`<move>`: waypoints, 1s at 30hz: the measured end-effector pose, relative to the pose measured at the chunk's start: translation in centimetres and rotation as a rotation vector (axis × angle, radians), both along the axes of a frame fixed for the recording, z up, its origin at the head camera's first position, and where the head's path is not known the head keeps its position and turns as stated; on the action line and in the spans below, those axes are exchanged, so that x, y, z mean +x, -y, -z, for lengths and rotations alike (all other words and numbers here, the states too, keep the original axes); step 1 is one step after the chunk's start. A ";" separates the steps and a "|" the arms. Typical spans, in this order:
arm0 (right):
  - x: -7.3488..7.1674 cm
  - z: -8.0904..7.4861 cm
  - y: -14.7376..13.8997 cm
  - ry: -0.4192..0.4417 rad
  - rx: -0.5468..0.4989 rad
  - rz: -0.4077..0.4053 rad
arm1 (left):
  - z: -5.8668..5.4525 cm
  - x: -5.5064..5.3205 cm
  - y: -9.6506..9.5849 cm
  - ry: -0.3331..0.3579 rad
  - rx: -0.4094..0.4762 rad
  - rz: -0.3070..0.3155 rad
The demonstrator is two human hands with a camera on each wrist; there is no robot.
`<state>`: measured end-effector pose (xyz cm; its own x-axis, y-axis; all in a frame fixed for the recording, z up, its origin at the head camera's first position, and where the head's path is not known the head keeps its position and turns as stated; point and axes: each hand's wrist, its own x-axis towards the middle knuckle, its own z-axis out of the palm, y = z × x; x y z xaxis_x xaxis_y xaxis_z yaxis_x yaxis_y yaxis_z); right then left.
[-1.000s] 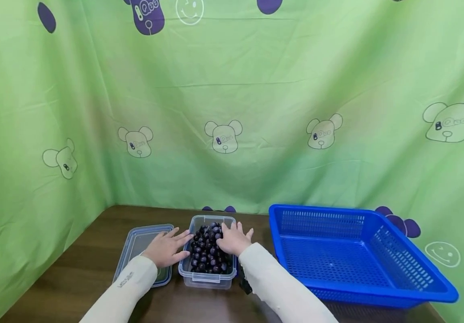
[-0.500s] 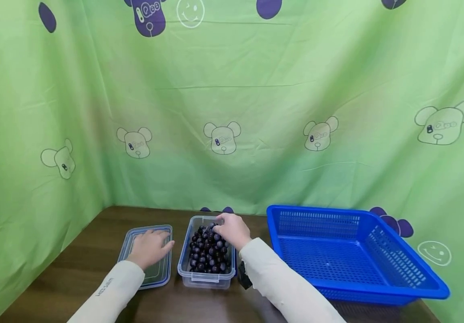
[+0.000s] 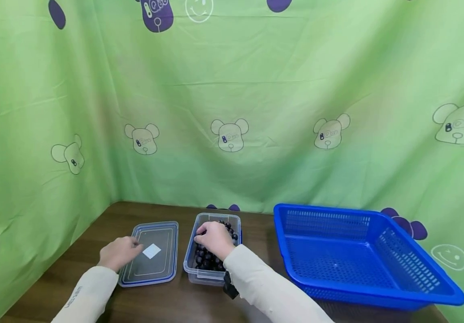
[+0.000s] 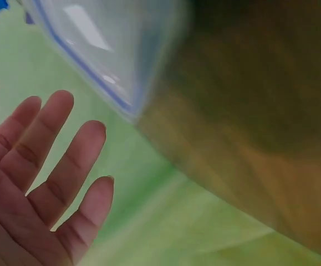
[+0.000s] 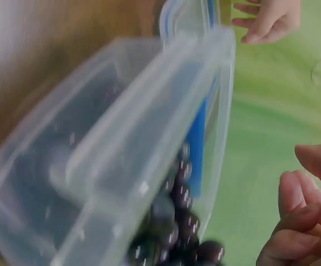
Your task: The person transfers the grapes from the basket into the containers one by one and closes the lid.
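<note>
Head view: on a brown wooden bench point(image 3: 191, 309), a clear container point(image 3: 205, 274) holds a heap of dark, round, grape-like fruits point(image 3: 204, 259). The right hand point(image 3: 215, 238) is over the container, fingers bent, thumb a little apart from them. The left hand point(image 3: 117, 253) is at the left edge of the blue-edged lid point(image 3: 155, 269), which lies flat just beside the container; touching or not, I cannot tell. A blue basket point(image 3: 336, 294) sits to the right, before a green cloth point(image 3: 272, 89) printed with bear faces.

Left wrist view: the left hand's fingers are spread wide, the lid's blurred corner apart from them.

Right wrist view: the right hand's thumb and loosely curled fingers show a gap, beside the container and its fruits.
</note>
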<state>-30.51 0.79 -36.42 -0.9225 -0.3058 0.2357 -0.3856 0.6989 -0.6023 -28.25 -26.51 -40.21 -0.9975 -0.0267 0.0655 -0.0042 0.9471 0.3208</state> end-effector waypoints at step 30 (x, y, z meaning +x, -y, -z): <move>6.9 5.5 6.4 0.213 -0.171 -0.248 | 3.2 2.1 2.7 0.152 0.085 -0.128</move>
